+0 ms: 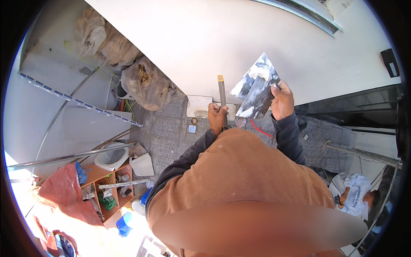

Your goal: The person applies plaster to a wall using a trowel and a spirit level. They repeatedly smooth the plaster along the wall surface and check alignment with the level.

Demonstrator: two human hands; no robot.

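Note:
My left hand is closed around a narrow grey bar with a yellow end, held upright in front of the white wall surface. To its right, my right hand grips the edge of a flat metal plate with pointed corners. White paste is smeared over the plate, thickest near its upper part. Whether the plate has a handle cannot be seen. The bar and plate are apart from each other. Below my left hand, a small round yellow-and-black object and a blue-and-white square lie on the paving.
Stuffed plastic bags lean by the wall at the left. A metal rail crosses the left side above an orange shelf unit. A red strip lies on the paving. Another person is at the lower right.

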